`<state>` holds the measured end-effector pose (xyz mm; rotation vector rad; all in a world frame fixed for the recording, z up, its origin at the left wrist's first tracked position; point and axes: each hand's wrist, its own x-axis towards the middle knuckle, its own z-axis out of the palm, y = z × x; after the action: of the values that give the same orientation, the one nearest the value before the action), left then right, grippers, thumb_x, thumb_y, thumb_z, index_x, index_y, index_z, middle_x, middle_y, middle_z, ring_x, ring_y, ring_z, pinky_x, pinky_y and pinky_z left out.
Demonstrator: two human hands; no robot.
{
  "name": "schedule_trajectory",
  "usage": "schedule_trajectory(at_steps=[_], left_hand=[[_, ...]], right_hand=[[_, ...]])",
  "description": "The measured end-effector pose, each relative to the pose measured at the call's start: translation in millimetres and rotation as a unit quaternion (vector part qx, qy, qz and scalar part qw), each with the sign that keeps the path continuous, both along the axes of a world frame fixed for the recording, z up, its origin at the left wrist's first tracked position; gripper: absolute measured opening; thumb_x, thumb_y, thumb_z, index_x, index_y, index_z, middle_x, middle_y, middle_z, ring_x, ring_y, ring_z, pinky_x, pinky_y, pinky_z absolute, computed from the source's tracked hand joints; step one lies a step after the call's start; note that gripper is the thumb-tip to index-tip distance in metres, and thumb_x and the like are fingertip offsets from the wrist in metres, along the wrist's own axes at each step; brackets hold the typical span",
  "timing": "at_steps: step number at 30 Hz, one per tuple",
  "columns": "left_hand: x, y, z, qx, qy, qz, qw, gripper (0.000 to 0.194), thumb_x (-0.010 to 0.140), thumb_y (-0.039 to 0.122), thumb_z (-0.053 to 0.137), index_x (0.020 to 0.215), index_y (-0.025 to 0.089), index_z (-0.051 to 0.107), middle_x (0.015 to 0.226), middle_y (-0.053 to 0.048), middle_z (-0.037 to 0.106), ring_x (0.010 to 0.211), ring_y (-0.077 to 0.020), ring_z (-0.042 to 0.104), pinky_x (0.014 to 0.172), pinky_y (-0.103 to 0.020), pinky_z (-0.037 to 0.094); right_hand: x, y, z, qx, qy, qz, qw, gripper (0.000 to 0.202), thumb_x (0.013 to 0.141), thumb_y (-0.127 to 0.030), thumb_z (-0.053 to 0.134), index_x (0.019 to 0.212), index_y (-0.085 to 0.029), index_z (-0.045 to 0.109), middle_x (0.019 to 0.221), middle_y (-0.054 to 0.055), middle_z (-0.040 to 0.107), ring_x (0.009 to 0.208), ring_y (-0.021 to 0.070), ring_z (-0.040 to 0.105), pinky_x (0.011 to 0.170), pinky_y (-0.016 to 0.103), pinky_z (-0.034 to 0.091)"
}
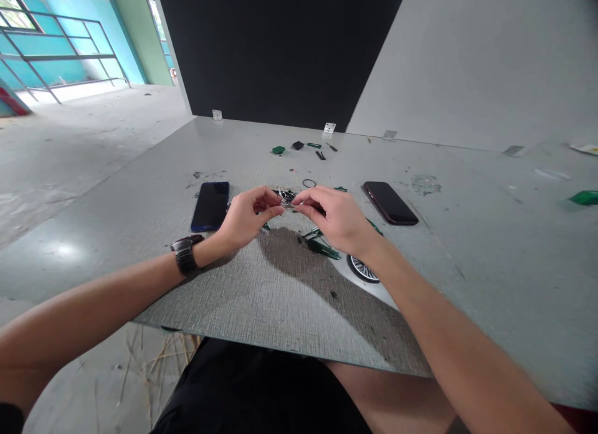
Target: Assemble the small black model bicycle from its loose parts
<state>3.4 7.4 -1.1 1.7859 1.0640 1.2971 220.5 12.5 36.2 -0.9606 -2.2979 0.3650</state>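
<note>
My left hand (250, 216) and my right hand (334, 216) meet above the middle of the table, thumbs and forefingers pinched. Between their fingertips is a small silvery metal part (287, 200), too small to name. Dark and metallic pieces lie just behind the fingertips. Beneath my right hand is a green part (323, 250) like a piece of a model frame. A small spoked wheel (363, 269) with a black tyre lies partly hidden under my right wrist. A thin black ring (309, 183) lies just beyond the right fingers.
A phone (211, 205) lies left of my hands, another phone (390, 202) right. Farther back are a green piece (278, 150), a black piece (298, 146) and several slim bits. A black panel (280, 48) rises behind the table (261, 291). Another green piece (585, 198) lies far right.
</note>
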Motion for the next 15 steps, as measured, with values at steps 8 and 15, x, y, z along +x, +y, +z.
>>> schedule_trajectory(at_steps=[8,15], left_hand=[[-0.9,3.1,-3.8,0.012,-0.008,-0.002,1.000,0.010,0.085,0.023,0.075,0.087,0.018,0.066,0.084,-0.002,0.072,0.076,-0.0130,0.065,0.070,-0.026,0.051],[-0.7,2.7,-6.5,0.018,-0.017,-0.009,1.000,0.013,0.084,0.025,0.077,0.087,0.018,0.067,0.085,-0.003,0.072,0.076,-0.0131,0.065,0.070,-0.027,0.052]], right_hand=[[0.5,-0.7,-1.6,0.023,0.012,0.017,1.000,0.009,0.097,-0.027,0.061,0.105,-0.023,0.061,0.101,0.007,0.065,0.086,0.0201,0.061,0.076,0.035,0.047],[0.4,-2.5,0.5,-0.037,0.017,-0.020,0.999,0.011,0.104,-0.029,0.045,0.106,-0.023,0.054,0.081,0.002,0.064,0.070,0.0172,0.059,0.066,0.032,0.043]])
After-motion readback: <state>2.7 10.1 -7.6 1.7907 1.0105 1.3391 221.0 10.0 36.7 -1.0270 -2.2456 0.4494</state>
